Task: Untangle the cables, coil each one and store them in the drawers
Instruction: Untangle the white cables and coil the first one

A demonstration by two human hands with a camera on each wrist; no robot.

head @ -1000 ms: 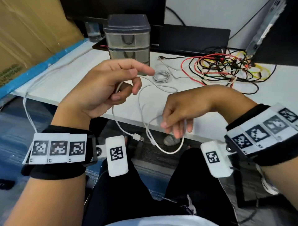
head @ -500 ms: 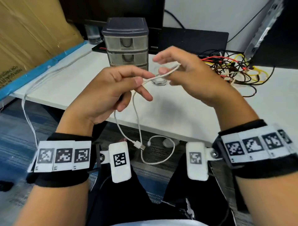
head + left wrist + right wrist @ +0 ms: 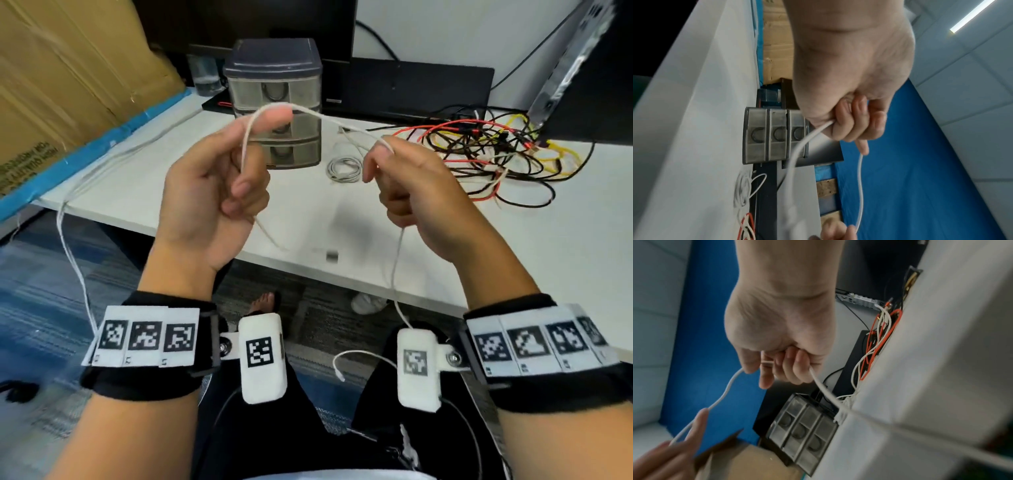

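Both hands raised over the near edge of a white desk (image 3: 513, 260), stretching a white cable (image 3: 329, 118) between them: left hand (image 3: 212, 192) grips it w/ curled fingers, loop over the forefinger; right hand (image 3: 418, 198) pinches it, tail hanging toward the lap. Drawer unit (image 3: 274, 102) far centre, coiled white cable (image 3: 344, 168) beside it, tangled cables (image 3: 486, 150) far right.

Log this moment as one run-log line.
left hand: holds white cable | right hand: holds same cable | drawers: closed
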